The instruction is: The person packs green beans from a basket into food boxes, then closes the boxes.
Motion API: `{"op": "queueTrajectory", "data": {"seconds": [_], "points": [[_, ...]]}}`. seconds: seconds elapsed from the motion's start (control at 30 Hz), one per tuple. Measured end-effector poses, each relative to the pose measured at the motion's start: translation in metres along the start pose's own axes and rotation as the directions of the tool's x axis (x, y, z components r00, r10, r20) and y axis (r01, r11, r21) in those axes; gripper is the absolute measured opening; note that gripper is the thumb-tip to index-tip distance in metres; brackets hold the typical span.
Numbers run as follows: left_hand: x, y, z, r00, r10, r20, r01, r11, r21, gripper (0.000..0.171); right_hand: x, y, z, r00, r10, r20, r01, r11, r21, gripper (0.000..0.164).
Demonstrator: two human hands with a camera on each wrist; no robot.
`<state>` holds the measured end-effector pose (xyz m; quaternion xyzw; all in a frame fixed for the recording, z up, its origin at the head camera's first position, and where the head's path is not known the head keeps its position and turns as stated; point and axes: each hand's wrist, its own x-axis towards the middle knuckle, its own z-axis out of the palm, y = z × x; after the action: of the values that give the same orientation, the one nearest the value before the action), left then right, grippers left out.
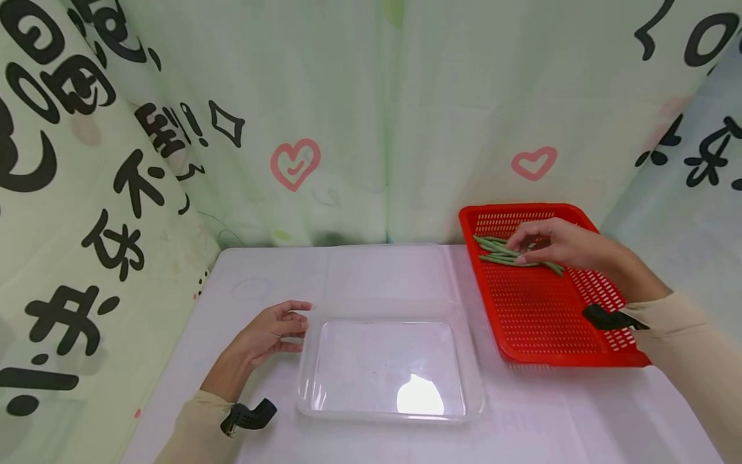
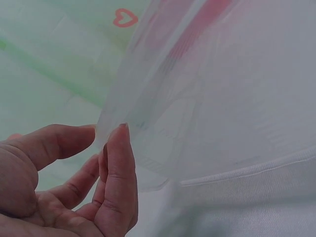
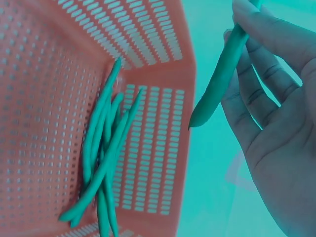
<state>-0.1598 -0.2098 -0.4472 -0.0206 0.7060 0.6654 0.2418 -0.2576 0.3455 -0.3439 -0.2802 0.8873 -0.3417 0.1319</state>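
Observation:
A clear plastic box (image 1: pixel 379 367) sits on the table in front of me, with a transparent flap behind it. My left hand (image 1: pixel 272 335) is at the box's left side, its fingertips right at the rim. In the left wrist view the thumb and a finger (image 2: pixel 118 182) are spaced apart beside the see-through wall. Over a red basket (image 1: pixel 504 322), my right hand (image 1: pixel 559 241) pinches a green bean (image 3: pixel 219 81) between thumb and fingers. Several more green beans (image 3: pixel 106 153) lie in a loose bunch against the basket's side.
Printed curtains (image 1: pixel 382 122) surround the table at the back and both sides. A pale cloth (image 1: pixel 261 283) covers the tabletop. The basket's raised perforated wall (image 3: pixel 153 153) stands beside the beans. Black straps (image 1: pixel 249 415) are around both wrists.

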Motion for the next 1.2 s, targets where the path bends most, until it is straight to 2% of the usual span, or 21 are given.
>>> {"op": "queueTrajectory", "data": {"seconds": [0.23,0.43,0.6,0.87,1.07,1.2], "points": [[0.000,-0.001,0.001,1.000,-0.004,0.001,0.004,1.000,0.000,0.047,-0.002,-0.011,0.008,0.999,-0.031,0.011,0.030,0.996,0.084,0.025],[0.003,-0.001,0.000,1.000,-0.010,-0.003,0.010,1.000,-0.003,0.047,0.001,-0.020,0.020,0.991,-0.134,0.017,0.132,0.988,0.083,0.023],[0.003,-0.002,0.000,1.000,-0.011,-0.001,0.011,1.000,-0.007,0.047,0.005,-0.031,0.030,0.982,-0.185,0.028,0.182,0.979,0.095,0.024],[0.002,-0.002,0.000,1.000,-0.007,0.000,0.007,1.000,-0.009,0.048,0.007,-0.050,0.046,0.982,-0.185,0.045,0.178,0.976,0.129,0.021],[0.002,-0.002,0.000,1.000,-0.008,0.003,0.008,1.000,-0.024,0.049,0.009,-0.060,0.060,0.977,-0.212,0.032,0.207,0.969,0.133,0.022],[0.002,-0.001,0.000,1.000,0.000,0.011,0.001,1.000,-0.028,0.049,0.010,-0.067,0.070,0.980,-0.197,0.032,0.192,0.973,0.128,0.023]]}}
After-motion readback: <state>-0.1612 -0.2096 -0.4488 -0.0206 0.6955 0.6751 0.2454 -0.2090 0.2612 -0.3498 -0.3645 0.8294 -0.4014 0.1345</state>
